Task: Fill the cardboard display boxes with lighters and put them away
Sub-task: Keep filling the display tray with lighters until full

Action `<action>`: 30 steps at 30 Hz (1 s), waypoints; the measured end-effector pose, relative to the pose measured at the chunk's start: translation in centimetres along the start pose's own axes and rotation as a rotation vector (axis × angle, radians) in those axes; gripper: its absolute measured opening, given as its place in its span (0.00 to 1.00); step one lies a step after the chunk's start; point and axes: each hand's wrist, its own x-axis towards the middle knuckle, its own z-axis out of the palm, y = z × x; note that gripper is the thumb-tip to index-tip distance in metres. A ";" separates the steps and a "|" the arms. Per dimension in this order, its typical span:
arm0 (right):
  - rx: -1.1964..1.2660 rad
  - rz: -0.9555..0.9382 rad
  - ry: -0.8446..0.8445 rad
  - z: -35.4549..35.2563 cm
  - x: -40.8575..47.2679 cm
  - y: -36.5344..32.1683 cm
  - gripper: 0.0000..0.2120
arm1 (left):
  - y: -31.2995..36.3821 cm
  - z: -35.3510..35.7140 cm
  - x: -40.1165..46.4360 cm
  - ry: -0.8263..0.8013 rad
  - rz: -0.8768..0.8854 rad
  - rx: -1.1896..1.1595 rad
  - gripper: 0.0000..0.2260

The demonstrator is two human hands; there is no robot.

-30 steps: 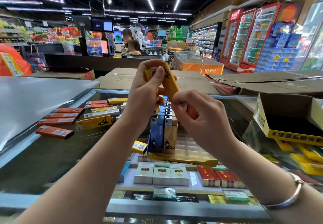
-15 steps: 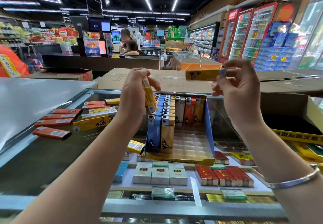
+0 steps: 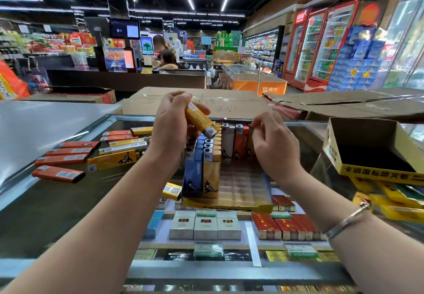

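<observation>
Nearest, just below both hands, the display box (image 3: 229, 204) stands on the glass counter (image 3: 46, 201) with its front slots not yet filled and upright lighters along its left side and back. The right hand (image 3: 275, 146) is over the back row and its fingers (image 3: 258, 121) seem to pinch the top of a lighter there, though I cannot tell this surely. The left hand (image 3: 171, 130) grips a yellow lighter (image 3: 200, 120), long axis tilted with the metal head down-right toward the blue and yellow column right under its fingertips; I judge this hand the nearer one for the next insertion
</observation>
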 end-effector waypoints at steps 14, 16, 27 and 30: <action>-0.111 -0.009 -0.011 -2.5 1.7 0.5 0.02 | 0.3 0.3 -0.2 -0.008 0.016 -0.017 0.05; -0.306 0.030 -0.132 -3.8 2.3 0.8 0.01 | 0.2 0.6 -0.3 -0.021 0.017 -0.021 0.04; -0.828 0.407 -0.904 -11.0 -0.2 2.4 0.17 | 0.1 1.5 -1.2 -0.088 0.155 0.046 0.05; -0.839 0.488 -0.960 -11.9 -1.3 2.3 0.17 | 0.1 1.5 -1.2 -0.083 0.167 0.048 0.05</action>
